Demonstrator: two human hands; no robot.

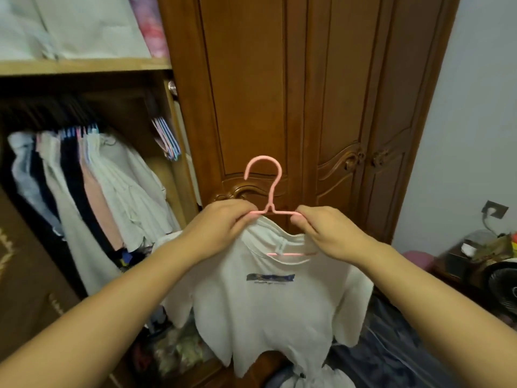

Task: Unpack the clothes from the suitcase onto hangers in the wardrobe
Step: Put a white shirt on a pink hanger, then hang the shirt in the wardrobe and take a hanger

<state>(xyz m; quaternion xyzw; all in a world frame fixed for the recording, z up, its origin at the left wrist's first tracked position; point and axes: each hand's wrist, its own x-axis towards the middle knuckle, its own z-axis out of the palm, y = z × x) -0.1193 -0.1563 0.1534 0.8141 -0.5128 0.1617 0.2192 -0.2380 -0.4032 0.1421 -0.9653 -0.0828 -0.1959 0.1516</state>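
Note:
A white T-shirt (268,309) with a small dark print on its chest hangs in front of me on a pink hanger (269,186), whose hook points up. My left hand (221,231) grips the hanger's left shoulder together with the shirt's collar. My right hand (324,233) pinches the hanger's right shoulder and the collar there. The hanger's lower bar shows through the neck opening. The open wardrobe (84,65) is on the left, with several clothes (92,191) hanging in it. The suitcase is not clearly in view.
A closed carved wooden wardrobe door (279,93) stands straight ahead. Several spare hangers (166,141) hang at the right end of the rail. Folded white items lie on the shelf above. More clothes lie low at the bottom. A cluttered side table (481,256) is at right.

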